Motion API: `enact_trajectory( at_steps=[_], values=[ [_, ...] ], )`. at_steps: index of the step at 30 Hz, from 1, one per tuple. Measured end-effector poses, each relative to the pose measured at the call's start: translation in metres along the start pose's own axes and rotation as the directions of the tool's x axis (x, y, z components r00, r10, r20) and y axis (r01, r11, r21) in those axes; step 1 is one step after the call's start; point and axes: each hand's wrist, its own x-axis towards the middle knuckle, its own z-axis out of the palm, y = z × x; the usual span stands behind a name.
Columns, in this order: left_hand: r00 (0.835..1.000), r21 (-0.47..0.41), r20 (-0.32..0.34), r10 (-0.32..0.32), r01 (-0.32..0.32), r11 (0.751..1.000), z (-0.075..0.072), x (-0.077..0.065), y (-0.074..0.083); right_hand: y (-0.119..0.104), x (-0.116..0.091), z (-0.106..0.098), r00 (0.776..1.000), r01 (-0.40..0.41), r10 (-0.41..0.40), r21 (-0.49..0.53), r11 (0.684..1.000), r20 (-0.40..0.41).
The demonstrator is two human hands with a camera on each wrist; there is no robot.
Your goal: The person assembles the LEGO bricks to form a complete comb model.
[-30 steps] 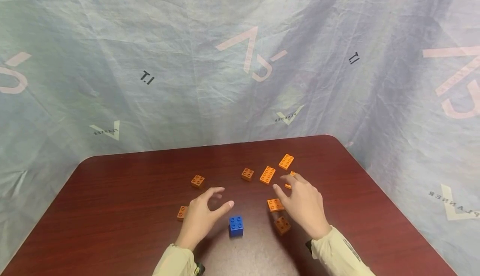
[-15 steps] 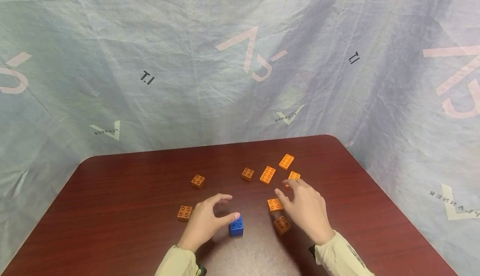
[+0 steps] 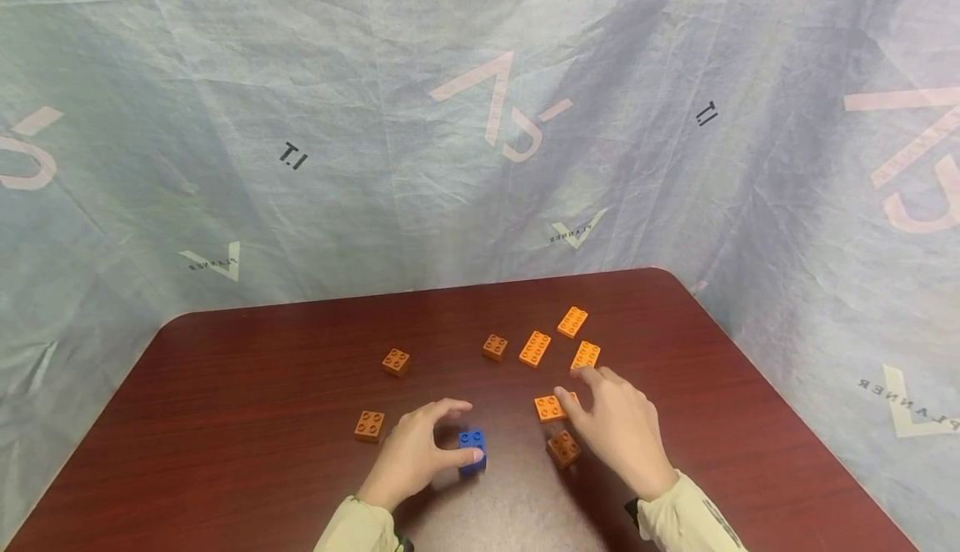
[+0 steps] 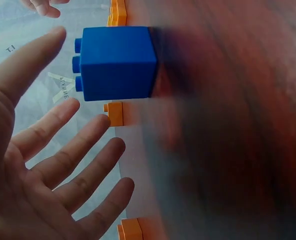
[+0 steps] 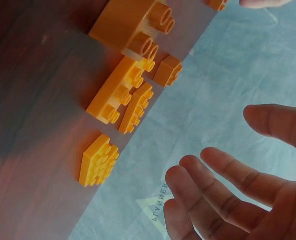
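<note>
My left hand hovers at the blue brick, thumb and fingers spread. In the head view the thumb overlaps the brick's top; the left wrist view shows the blue brick apart from the fingers, studs facing the hand. My right hand is above the right-hand bricks, holding nothing. Its thumb tip covers part of a bright orange brick, and a darker orange square brick lies nearer the front. In the right wrist view, the relaxed fingers are apart from the darker orange brick.
Farther back lie several bright orange long bricks, such as one brick and another brick. Darker orange square bricks are spread at the back and left. The dark red table ends at a grey printed cloth.
My left hand has moved right and nearer the front, its thumb coming over the blue brick. My right hand has shifted slightly right and towards me. The bricks have stayed in place.
</note>
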Motion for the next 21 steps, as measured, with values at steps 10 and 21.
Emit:
enact_trajectory(
  at_steps=[10,21],
  values=[
    [1.0,0.037,0.0,0.031,-0.031,0.999,0.003,-0.003,0.0,0.002,-0.006,0.001,0.999,-0.018,0.018,-0.01,1.0,0.041],
    [0.998,0.078,-0.021,0.056,-0.055,0.995,0.01,-0.004,-0.007,0.001,-0.012,0.0,0.994,-0.053,0.055,-0.016,0.998,0.098]
  ],
)
